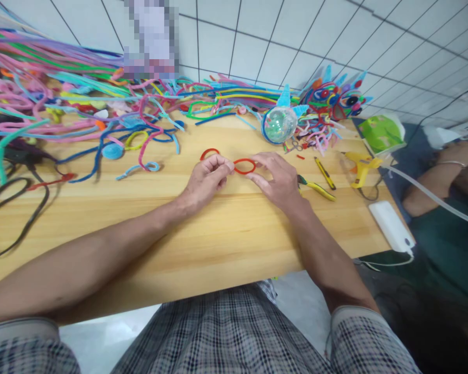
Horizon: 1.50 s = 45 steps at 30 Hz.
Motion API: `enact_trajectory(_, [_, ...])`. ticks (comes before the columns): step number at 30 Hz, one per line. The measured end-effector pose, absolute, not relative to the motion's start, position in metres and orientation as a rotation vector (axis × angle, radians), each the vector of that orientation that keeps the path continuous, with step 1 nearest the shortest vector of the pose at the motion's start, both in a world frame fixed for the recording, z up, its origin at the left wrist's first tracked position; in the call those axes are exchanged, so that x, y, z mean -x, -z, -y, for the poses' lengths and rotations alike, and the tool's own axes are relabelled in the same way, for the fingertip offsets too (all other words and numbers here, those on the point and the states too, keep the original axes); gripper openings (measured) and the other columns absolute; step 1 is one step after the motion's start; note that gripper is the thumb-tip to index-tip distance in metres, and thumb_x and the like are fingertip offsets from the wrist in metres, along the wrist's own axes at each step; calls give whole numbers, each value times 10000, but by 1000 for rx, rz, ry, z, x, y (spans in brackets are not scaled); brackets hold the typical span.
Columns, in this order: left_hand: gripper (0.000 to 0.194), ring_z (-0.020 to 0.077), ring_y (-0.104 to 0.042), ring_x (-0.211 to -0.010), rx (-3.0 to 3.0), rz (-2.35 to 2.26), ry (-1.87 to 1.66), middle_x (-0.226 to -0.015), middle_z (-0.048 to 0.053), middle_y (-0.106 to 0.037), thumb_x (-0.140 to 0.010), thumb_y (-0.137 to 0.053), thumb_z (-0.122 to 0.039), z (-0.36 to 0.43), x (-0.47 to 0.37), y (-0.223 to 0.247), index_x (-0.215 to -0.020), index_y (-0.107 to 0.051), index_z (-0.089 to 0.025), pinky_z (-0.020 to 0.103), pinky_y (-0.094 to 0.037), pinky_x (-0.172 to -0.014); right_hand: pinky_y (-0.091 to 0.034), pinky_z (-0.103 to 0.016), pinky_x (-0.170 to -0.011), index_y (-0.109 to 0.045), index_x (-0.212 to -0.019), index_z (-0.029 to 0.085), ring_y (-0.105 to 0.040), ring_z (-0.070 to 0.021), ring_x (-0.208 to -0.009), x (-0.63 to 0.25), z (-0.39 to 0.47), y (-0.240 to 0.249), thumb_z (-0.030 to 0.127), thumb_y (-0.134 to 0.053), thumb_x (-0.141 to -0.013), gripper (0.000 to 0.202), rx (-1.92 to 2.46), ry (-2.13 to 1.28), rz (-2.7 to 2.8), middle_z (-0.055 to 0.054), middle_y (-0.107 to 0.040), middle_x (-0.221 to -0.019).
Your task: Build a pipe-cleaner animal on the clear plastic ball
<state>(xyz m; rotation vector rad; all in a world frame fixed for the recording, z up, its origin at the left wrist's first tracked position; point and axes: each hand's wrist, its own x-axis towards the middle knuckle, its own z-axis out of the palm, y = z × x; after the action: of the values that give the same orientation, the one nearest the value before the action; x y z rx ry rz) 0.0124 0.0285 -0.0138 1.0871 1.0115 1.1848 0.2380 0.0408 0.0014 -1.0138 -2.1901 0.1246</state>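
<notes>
A small red pipe cleaner ring [244, 166] is held just above the wooden table, between my two hands. My left hand [207, 179] pinches its left end between thumb and forefinger. At the ring's right side, my right hand [276, 179] has its thumb and fingertips around the edge, with a gap showing between them. A second red pipe cleaner ring [209, 151] lies on the table just behind my left hand. Yellow-handled pliers [317, 188] rest beside my right wrist, partly hidden by it.
Tangled pipe cleaners [140, 122] cover the table's back left. A clear ball with blue spikes [280, 124] stands at the back. To the right are a utility knife [325, 173], a yellow glue gun [359, 167] and a white power bank [391, 226]. Another person's arm [432, 182] is beyond.
</notes>
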Motion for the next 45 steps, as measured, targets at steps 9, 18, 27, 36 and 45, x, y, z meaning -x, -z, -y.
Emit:
enact_trajectory(9, [238, 119, -450, -625, -1328, -1025, -1219, -676, -42, -549, -918, -719, -410, -14, -16, 14, -824, -672, -197, 260, -367, -615, -642, -380, -860, -847, -1165, 265, -796, -232, -903, -234, -37, 10, 353, -629, -1102, 244, 1012, -141, 2204, -73, -851, -979])
enact_trajectory(18, [145, 140, -490, -629, -1519, -1223, -1155, -653, -40, -565, -918, -641, -255, -12, -15, 14, -784, -653, -202, 274, -364, -644, -655, -377, -804, -765, -1306, 248, -772, -211, -897, -245, -40, -22, 300, -732, -981, 331, 1196, -465, 2074, -75, -819, -1107])
enact_trajectory(27, [312, 101, -357, -509, -1030, -1107, -1139, -582, -83, -459, -869, -732, -493, -31, -7, 13, -796, -588, -226, 247, -302, -506, -677, -506, -923, -611, -1483, 279, -768, -298, -1105, -238, -40, 23, 326, -832, -926, 601, 1084, -271, 2079, -146, -749, -1344])
enact_trajectory(36, [363, 78, -393, -453, -980, -1086, -1075, -546, -75, -508, -845, -820, -507, -22, -11, 6, -803, -609, -215, 229, -295, -470, -657, -519, -1038, -624, -1497, 289, -769, -311, -1217, -231, -36, 23, 315, -795, -992, 534, 993, -316, 2129, -125, -794, -1333])
enact_trajectory(45, [333, 81, -401, -484, -1058, -1108, -1071, -555, -76, -508, -891, -814, -476, -20, -11, 7, -828, -626, -208, 233, -339, -505, -665, -426, -926, -714, -1450, 280, -781, -252, -969, -231, -34, 27, 269, -709, -1050, 400, 1021, -373, 2160, -74, -820, -1051])
